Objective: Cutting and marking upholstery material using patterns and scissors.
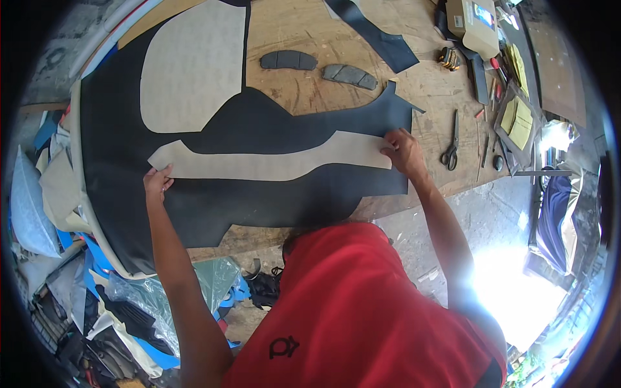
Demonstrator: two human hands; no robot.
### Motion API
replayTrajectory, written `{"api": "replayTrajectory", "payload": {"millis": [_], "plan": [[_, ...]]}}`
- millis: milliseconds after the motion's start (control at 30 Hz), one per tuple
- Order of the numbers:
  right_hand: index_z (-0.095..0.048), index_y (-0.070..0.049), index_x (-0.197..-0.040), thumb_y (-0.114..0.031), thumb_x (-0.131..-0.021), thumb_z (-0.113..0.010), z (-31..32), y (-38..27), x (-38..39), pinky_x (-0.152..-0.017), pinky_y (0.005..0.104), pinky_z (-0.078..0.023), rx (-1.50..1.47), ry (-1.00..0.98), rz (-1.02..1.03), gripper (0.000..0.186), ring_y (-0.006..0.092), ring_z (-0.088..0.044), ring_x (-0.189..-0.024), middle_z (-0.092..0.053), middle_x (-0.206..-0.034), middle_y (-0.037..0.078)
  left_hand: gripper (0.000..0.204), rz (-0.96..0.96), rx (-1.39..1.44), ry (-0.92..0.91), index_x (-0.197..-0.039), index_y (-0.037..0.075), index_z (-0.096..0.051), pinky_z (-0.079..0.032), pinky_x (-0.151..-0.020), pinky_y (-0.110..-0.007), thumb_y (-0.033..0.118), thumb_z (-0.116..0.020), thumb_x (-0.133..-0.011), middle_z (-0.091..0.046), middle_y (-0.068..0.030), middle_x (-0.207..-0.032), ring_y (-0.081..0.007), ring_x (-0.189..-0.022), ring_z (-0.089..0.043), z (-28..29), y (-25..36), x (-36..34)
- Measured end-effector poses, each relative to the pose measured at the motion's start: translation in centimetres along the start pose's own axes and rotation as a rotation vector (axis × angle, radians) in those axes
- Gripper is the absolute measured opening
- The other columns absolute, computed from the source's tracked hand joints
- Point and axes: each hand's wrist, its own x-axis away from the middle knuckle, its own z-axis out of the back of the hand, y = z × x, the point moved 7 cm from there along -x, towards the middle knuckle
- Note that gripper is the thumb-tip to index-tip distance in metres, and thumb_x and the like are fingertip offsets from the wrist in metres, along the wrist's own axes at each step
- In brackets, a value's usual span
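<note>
A long pale pattern piece [259,166], flared at both ends and narrow in the middle, lies over a black sheet of leather-like material [220,204]. My left hand [158,182] grips its left end, thumb on top. At the opposite end, my right hand [403,154] pinches the corner between thumb and fingers. Farther back on the same black sheet rests a larger, rounded pale pattern piece [194,68]. The sheet has cut, irregular edges on its right side and front.
Two dark curved blocks resembling brake pads [288,60] sit on the wooden table [278,90]. A black offcut [381,42] lies beyond them. Scissors [451,143], small tools and a cardboard box [472,26] occupy the right side. Scraps and plastic [217,284] pile up below left.
</note>
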Motion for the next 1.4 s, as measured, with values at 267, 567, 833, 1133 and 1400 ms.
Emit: {"api": "replayTrajectory", "payload": {"millis": [267, 567, 833, 1133, 1400], "plan": [[-0.072, -0.001, -0.098, -0.004, -0.076, -0.078, 1.1, 6.4, -2.6, -0.066, 0.0303, -0.051, -0.183, 0.015, -0.315, 0.022, 0.0181, -0.058, -0.065, -0.068, -0.077, 0.006, 0.021, 0.009, -0.103, -0.021, -0.101, -0.002, -0.066, -0.048, -0.049, -0.02, 0.005, -0.081, -0.088, -0.067, -0.0071, -0.077, -0.0075, -0.053, -0.052, 0.2, 1.8, 1.7], [-0.068, -0.002, -0.094, -0.003, -0.073, -0.08, 2.6, 7.7, -6.1, -0.063, 0.0294, -0.05, -0.164, -0.082, -0.336, 0.025, 0.0162, -0.058, -0.062, -0.065, -0.072, 0.006, 0.03, 0.036, -0.44, -0.052, -0.085, 0.006, -0.063, -0.058, -0.06, -0.024, 0.019, -0.089, -0.084, -0.069, -0.0074, -0.075, -0.0133, -0.064, -0.069, 2.2, 0.9, 0.2], [-0.063, -0.002, -0.096, -0.001, -0.07, -0.085, 3.5, 8.4, -6.4, -0.056, 0.0312, -0.05, -0.155, -0.175, -0.503, 0.034, 0.0176, -0.063, -0.055, -0.068, -0.067, 0.008, 0.032, 0.014, -0.52, -0.011, -0.092, 0.0, -0.068, -0.057, -0.054, -0.023, 0.021, -0.09, -0.084, -0.068, -0.0079, -0.072, -0.0127, -0.06, -0.068, -0.1, 1.3, -0.4], [-0.061, -0.005, -0.127, -0.012, -0.085, -0.074, -0.1, -2.0, 2.0, -0.098, 0.046, -0.05, 0.131, 0.336, 0.068, 0.045, 0.0353, -0.063, -0.114, -0.064, -0.127, 0.016, 0.031, 0.0, -0.405, 0.012, -0.095, 0.0, -0.067, -0.056, -0.054, -0.021, 0.022, -0.087, -0.088, -0.069, -0.0088, -0.076, -0.0115, -0.06, -0.067, -0.1, 0.8, -0.6], [-0.041, -0.008, -0.16, -0.032, -0.101, -0.059, -5.2, -4.4, 3.1, -0.122, 0.0683, -0.018, 0.328, 0.14, -0.041, 0.066, 0.037, -0.023, -0.159, -0.031, -0.17, 0.018, 0.039, -0.03, -0.349, 0.071, -0.109, 0.0, -0.07, -0.058, -0.058, -0.022, 0.028, -0.087, -0.088, -0.074, -0.0085, -0.085, -0.0142, -0.068, -0.072, 0.5, 1.1, -0.5]]}}
